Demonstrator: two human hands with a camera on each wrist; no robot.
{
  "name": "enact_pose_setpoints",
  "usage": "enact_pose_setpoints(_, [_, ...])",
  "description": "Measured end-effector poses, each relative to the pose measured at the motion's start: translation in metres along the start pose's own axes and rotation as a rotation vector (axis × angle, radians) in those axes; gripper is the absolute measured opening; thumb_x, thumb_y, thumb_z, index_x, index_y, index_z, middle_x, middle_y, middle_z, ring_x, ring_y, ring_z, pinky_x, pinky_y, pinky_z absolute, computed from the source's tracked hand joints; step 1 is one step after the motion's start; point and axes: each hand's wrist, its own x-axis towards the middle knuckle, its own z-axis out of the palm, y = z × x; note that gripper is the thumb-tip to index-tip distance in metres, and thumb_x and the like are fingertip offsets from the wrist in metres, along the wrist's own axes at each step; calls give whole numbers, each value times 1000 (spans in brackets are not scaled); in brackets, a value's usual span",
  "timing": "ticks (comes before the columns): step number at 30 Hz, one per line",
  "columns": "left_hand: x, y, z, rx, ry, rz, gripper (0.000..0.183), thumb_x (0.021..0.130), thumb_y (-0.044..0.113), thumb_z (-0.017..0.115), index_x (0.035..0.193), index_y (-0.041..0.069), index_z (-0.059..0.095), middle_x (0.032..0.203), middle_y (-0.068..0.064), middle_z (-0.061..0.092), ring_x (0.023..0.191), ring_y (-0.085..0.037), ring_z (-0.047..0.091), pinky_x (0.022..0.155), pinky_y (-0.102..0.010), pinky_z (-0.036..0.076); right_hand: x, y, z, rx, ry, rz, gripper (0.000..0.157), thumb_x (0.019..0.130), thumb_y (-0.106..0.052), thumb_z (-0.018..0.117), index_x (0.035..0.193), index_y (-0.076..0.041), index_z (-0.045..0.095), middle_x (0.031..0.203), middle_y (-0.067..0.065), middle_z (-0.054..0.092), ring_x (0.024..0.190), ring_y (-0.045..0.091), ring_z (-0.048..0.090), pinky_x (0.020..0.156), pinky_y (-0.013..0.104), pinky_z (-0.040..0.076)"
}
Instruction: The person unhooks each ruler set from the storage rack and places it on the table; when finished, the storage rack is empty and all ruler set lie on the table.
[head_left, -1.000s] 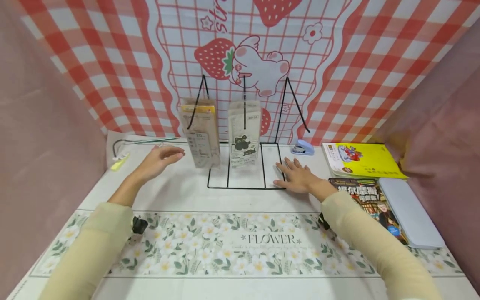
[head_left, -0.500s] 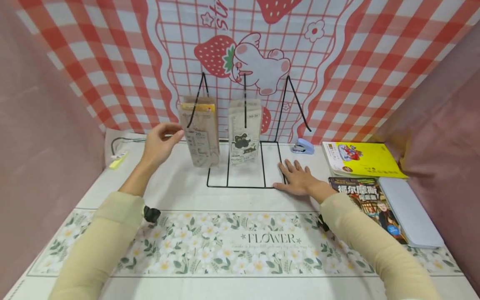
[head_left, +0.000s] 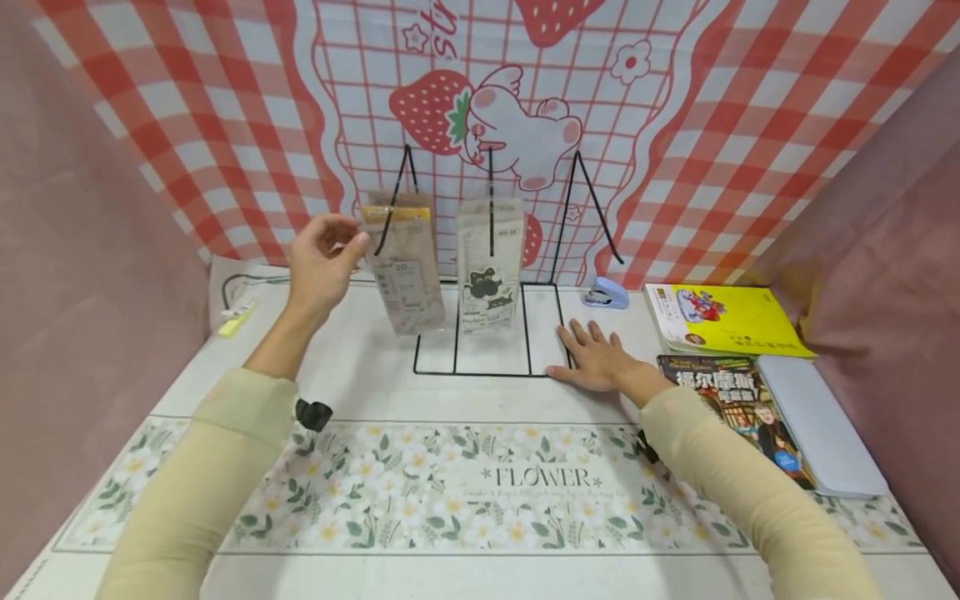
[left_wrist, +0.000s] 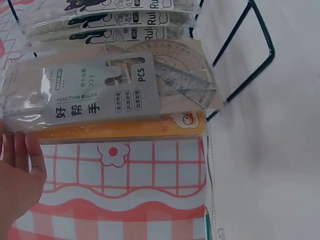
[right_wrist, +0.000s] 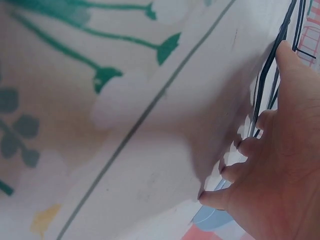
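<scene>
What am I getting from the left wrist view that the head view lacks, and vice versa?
Only the left wrist view: readable "FUNCTION RULER" lettering on the front ruler packet and a plainly visible clear protractor inside it.

Only the head view: the right hand, blue stapler, yellow book, dark-covered book and pale gray case.

Both: the left hand at that packet's edge, cat-print packets and parts of the black wire rack.

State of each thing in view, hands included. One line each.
front ruler pack: hanging, tilted
cat ruler packs: hanging
left hand: pinching front ruler pack's edge
rack: standing
right hand: spread, resting on rack
stapler: untouched
yellow book: closed
dark book: closed
pale case: lying flat
</scene>
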Motion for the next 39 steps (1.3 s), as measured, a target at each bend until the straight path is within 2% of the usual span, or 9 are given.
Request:
enact_pose_setpoints(4, [2, 2, 2, -19, 21, -55, 12, 87, 2, 68, 98, 3, 66, 82, 13, 62, 76, -2, 58, 61, -12, 49, 0, 1, 1, 4, -1, -2, 91, 91, -71, 36, 157, -17, 5, 164, 16, 1, 150, 47, 0, 117, 72, 7])
enact_pose_setpoints(9, [2, 5, 2, -86, 21, -77, 11, 87, 1, 67, 96, -5, 64, 79, 11, 63, 72, -2, 58, 61, -12, 51, -1, 2, 1, -8, 2, -4, 91, 92, -71, 35, 157, -16, 4, 164, 16, 2, 150, 47, 1, 117, 72, 7])
enact_pose_setpoints(12, [1, 7, 0, -69, 8, -89, 16, 88, 3, 67, 98, -8, 62, 80, 12, 62, 72, -2, 56, 63, -12, 51, -2, 1, 0, -10, 7, -3, 90, 92, -71, 36, 156, -15, 5, 164, 16, 3, 150, 46, 2, 118, 71, 8])
enact_pose_setpoints(20, [-8, 16, -6, -60, -56, -154, 10, 90, 5, 64, 97, -3, 62, 79, 10, 60, 73, -4, 54, 64, -13, 51, -2, 1, 1, -25, 10, -6, 91, 92, -71, 35, 156, -15, 5, 164, 17, 4, 150, 47, 3, 117, 71, 10])
enact_pose_setpoints(25, [-18, 21, -12, -70, -98, -134, 3, 91, 4, 63, 93, 7, 63, 82, 8, 60, 76, -5, 54, 66, -13, 51, 0, 2, 2, -31, 24, -14, 91, 92, -71, 35, 156, -14, 5, 164, 17, 4, 149, 48, 4, 117, 72, 11])
enact_pose_setpoints(31, [-29, 24, -19, -87, -132, -96, 1, 91, 6, 63, 91, 7, 63, 82, 8, 60, 75, -6, 53, 65, -13, 51, 0, 2, 2, -34, 18, -15, 91, 92, -71, 35, 156, -14, 5, 164, 18, 4, 149, 48, 5, 117, 72, 11])
enact_pose_setpoints(36, [-34, 28, -26, -188, -182, -55, 6, 90, 4, 65, 90, 10, 64, 80, 8, 62, 73, -5, 55, 63, -13, 50, 0, 2, 1, -37, 6, -10, 91, 92, -72, 34, 156, -14, 4, 164, 18, 3, 149, 48, 3, 117, 72, 10])
enact_pose_setpoints(39, [-36, 31, -32, -200, -214, -36, 13, 90, 2, 64, 88, 14, 65, 77, 9, 62, 69, -2, 54, 56, -13, 45, 1, 2, 1, -37, 6, -10, 91, 92, -72, 33, 156, -14, 4, 164, 17, 3, 149, 47, 3, 117, 71, 10])
